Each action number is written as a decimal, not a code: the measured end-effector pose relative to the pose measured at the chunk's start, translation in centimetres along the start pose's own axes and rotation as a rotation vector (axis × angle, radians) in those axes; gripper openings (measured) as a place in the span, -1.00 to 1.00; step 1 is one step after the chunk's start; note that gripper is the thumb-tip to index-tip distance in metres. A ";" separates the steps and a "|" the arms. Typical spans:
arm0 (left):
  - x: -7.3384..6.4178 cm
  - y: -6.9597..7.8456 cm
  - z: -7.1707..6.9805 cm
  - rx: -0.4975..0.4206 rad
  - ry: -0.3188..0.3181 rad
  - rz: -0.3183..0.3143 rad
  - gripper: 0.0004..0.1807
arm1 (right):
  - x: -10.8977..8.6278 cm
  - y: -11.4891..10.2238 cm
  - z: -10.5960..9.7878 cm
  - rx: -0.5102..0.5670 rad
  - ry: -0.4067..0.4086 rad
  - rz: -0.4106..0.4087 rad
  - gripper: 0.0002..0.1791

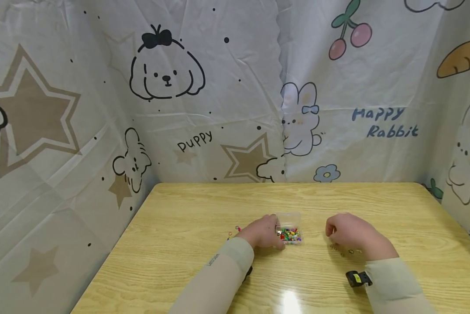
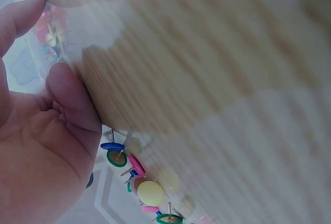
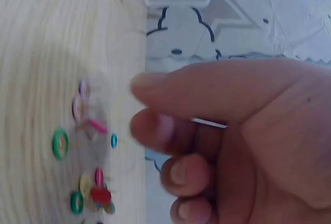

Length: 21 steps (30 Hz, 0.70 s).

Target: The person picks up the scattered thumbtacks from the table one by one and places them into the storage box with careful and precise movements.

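Observation:
A small clear plastic box (image 1: 300, 241) with its lid raised stands near the middle of the table, filled with multicoloured thumbtacks (image 1: 291, 234). My left hand (image 1: 264, 231) grips its left side; in the left wrist view the thumb and a finger lie at the box's edge. To the right, my right hand (image 1: 350, 233) hovers over loose thumbtacks (image 3: 60, 144) on the table. Its fingers (image 3: 187, 175) are loosely curled, the thumb and index fingertips stand apart, and nothing shows between them. These scattered tacks are green, pink, red, yellow, blue and pale purple.
More loose thumbtacks (image 2: 151, 193) lie on the table left of the box, beside my left hand and partly hidden by it in the head view. Printed curtains (image 1: 242, 109) hang round the back and sides of the wooden table (image 1: 187, 205).

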State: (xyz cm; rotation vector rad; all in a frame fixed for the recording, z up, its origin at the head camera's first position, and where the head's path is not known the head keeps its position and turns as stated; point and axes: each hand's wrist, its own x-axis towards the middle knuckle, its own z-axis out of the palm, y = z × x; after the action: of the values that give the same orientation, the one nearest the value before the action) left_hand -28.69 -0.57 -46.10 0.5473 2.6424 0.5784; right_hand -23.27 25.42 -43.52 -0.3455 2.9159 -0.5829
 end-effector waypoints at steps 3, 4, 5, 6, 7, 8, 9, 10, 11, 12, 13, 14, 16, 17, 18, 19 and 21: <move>0.1 0.0 0.1 0.000 0.003 -0.003 -0.44 | -0.3 0.5 -0.1 0.006 -0.013 0.027 -0.83; 0.2 0.0 0.1 0.000 0.005 -0.003 -0.45 | -0.4 0.7 -0.2 0.005 -0.014 0.035 -0.83; 0.2 0.0 0.2 -0.001 0.007 -0.003 -0.45 | -0.4 0.8 -0.2 0.008 -0.015 0.043 -0.83; 0.3 0.0 0.2 -0.002 0.008 -0.003 -0.46 | -0.4 0.9 -0.2 0.009 -0.015 0.049 -0.84; 0.3 0.0 0.2 -0.003 0.010 -0.003 -0.47 | -0.4 0.9 -0.2 0.011 -0.015 0.057 -0.84; 0.3 0.0 0.2 -0.005 0.012 -0.003 -0.47 | -0.4 0.9 -0.1 0.008 -0.016 0.066 -0.84; 0.3 0.0 0.3 -0.005 0.012 -0.004 -0.47 | -0.3 0.9 0.0 0.003 -0.016 0.073 -0.83; 0.3 0.0 0.3 -0.006 0.013 -0.005 -0.47 | -0.3 0.9 0.0 -0.006 -0.014 0.075 -0.83; 0.3 -0.1 0.3 -0.007 0.013 -0.008 -0.47 | -0.2 0.9 0.1 -0.011 -0.013 0.075 -0.82; 0.3 -0.1 0.3 -0.007 0.013 -0.010 -0.47 | -0.1 0.8 0.2 -0.017 -0.014 0.076 -0.81; 0.3 -0.1 0.3 -0.006 0.013 -0.012 -0.46 | -0.1 0.8 0.3 -0.025 -0.015 0.076 -0.81; 0.3 -0.1 0.2 -0.007 0.012 -0.014 -0.46 | 0.0 0.7 0.4 -0.034 -0.015 0.073 -0.80; 0.2 -0.1 0.2 -0.010 0.010 -0.017 -0.45 | 0.0 0.7 0.6 -0.047 -0.010 0.059 -0.79; 0.2 0.0 0.2 -0.010 0.008 -0.019 -0.45 | 0.1 0.7 0.7 -0.051 -0.009 0.056 -0.78; 0.2 0.0 0.2 -0.010 0.008 -0.020 -0.45 | 0.1 0.6 0.7 -0.056 -0.007 0.056 -0.77; 0.2 0.0 0.2 -0.011 0.006 -0.020 -0.45 | 0.1 0.6 0.8 -0.062 -0.003 0.053 -0.77; 0.2 0.0 0.2 -0.012 0.005 -0.022 -0.46 | 0.2 0.6 0.8 -0.063 0.005 0.050 -0.76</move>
State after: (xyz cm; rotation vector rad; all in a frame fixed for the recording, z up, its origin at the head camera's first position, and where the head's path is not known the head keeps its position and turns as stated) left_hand -28.81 -0.41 -46.31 0.5136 2.6444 0.5890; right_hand -23.38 25.59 -44.51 -0.2776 2.9431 -0.4868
